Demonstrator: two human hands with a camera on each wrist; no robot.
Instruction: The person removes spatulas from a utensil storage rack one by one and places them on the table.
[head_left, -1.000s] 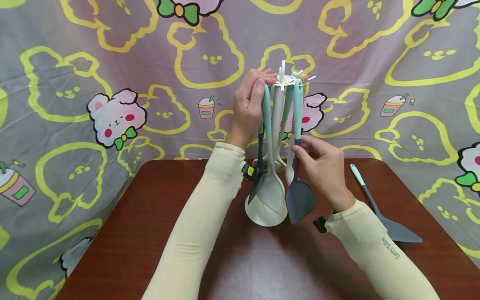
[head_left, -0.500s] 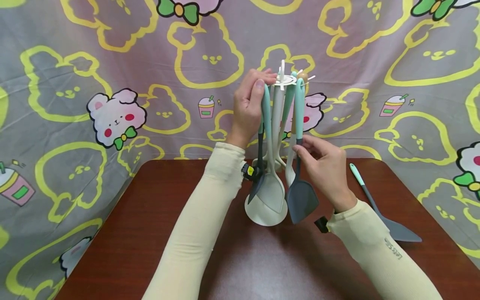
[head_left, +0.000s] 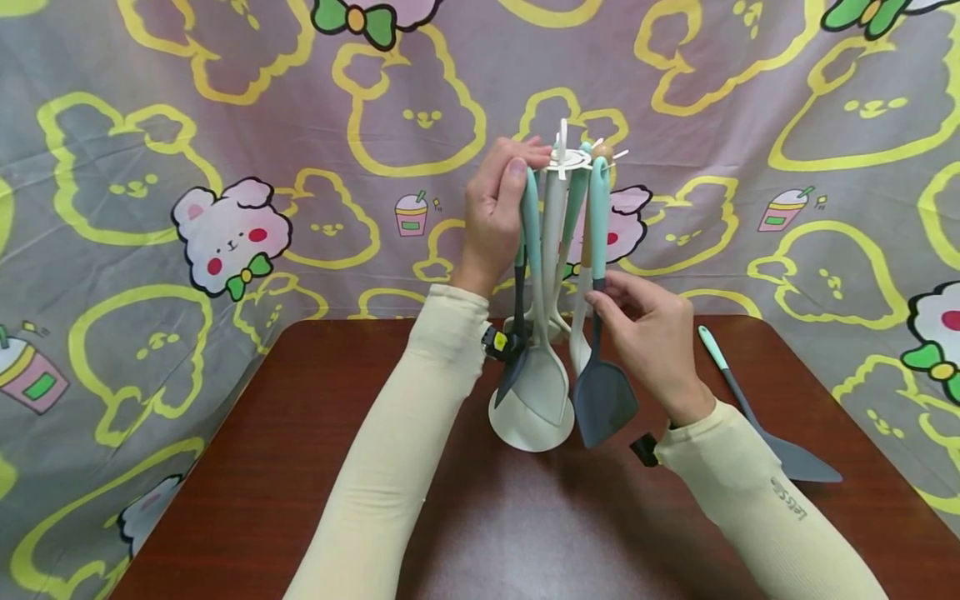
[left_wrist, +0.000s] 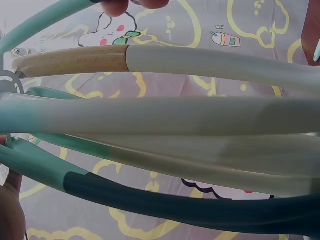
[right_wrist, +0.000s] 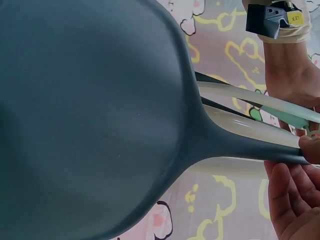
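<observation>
Gray spatula [head_left: 606, 404] with a mint handle, hanging blade down just beside the white stand [head_left: 517, 427], on its right. Pinched in the right hand [head_left: 651, 329], with thumb and fingers closed on the thin dark neck, just under the mint part. Moved a tiny bit to the right over the last second, together with that hand, leaving more of the wood-handled tool [left_wrist: 150, 59] peeking out to the left of the mint handle. Only a small nudge, and close up by the white hooks [head_left: 564, 137] all along. Probably means slow, careful fiddling at the stand, not letting go yet (hooked on or free of the hook, cannot tell).

Left hand [head_left: 495, 200] in the same spot, up at the top of the stand, with fingers bent over the edge and thumb in front, next to another mint handle. Likely good for stopping any tipping. Pale turner [head_left: 546, 383] hung in front with more tools around, near enough to bump. Off to the right, flat on the brown tabletop [head_left: 337, 400], a second gray spatula [head_left: 802, 462], well apart from the stand.
</observation>
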